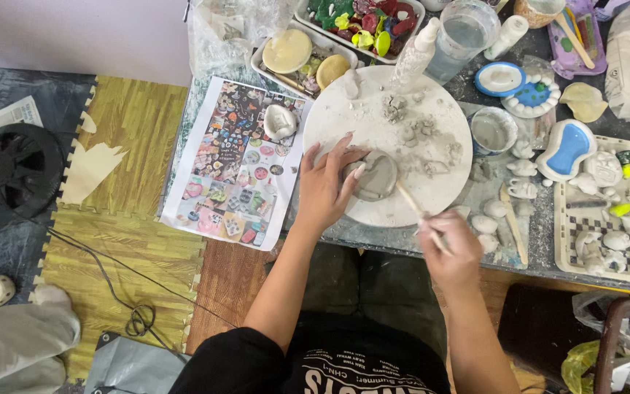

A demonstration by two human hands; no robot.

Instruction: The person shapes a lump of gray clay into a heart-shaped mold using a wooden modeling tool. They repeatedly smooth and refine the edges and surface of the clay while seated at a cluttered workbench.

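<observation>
The left hand [327, 186] lies half open, fingertips steadying a flat grey clay piece [375, 176] at six o'clock on the round white work board [432, 124]; the right hand [449, 248] is closed around a thin wooden modelling stick [415, 209] whose tip touches the clay's right edge. Pressing too hard could gouge or tear the soft slab. A slipping stick could jab the steadying fingers.

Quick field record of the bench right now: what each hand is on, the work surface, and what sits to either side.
left hand: fingers steady a grey clay piece
right hand: holds a thin wooden stick, tip at the clay piece
work surface: round white board with clay scraps
left of board: printed picture sheet
right of board: small cup of grey slip, blue-and-white dish, tray of small white figures
behind board: clear water container
</observation>
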